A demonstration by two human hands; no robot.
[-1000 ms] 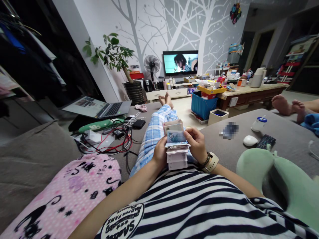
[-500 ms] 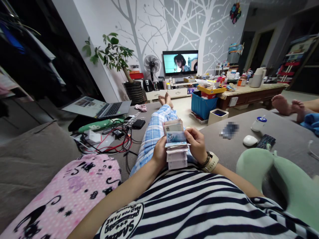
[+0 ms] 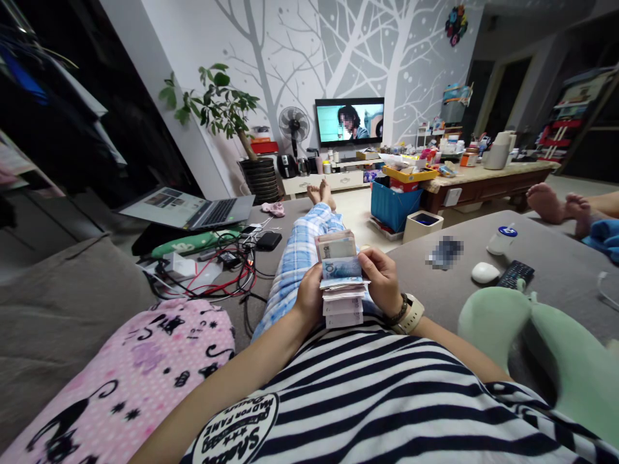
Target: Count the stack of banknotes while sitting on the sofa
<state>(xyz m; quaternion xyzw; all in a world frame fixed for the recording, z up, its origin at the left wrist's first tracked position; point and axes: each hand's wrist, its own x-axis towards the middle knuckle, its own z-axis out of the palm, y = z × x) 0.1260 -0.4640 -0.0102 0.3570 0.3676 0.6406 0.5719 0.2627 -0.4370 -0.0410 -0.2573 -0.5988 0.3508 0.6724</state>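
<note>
A grey couch (image 3: 425, 299) is spreading across a living room, with one television (image 3: 349, 121) glowing at twelve o'clock beyond the stretched legs (image 3: 307, 238); at the centre, above the lap, two hands are holding a folded stack of banknotes (image 3: 342, 285). Little is changing from half a second ago: the blue banknote (image 3: 341, 269) is sagging slightly lower under the fingers, and a bit more of the pinkish-grey notes (image 3: 335, 246) behind it is showing at twelve o'clock; this is probably meaning the notes are being handled one by one, with this one not yet separated.

The left hand (image 3: 308, 291) is gripping the stack's nine o'clock edge, its thumb lying along the side and its other fingers hiding beneath; the right hand (image 3: 383, 282) is pinching the three o'clock edge between thumb and forefinger.

Counting, one blue note is facing up, while the rest are overlapping too closely to number; one laptop (image 3: 193, 209) is resting at ten o'clock, one white mouse (image 3: 485, 273) at three, one lidded jar (image 3: 501, 241) between two and three, one green neck pillow (image 3: 493, 319) at four; another person's two feet (image 3: 549, 203) are showing between two and three.
</note>
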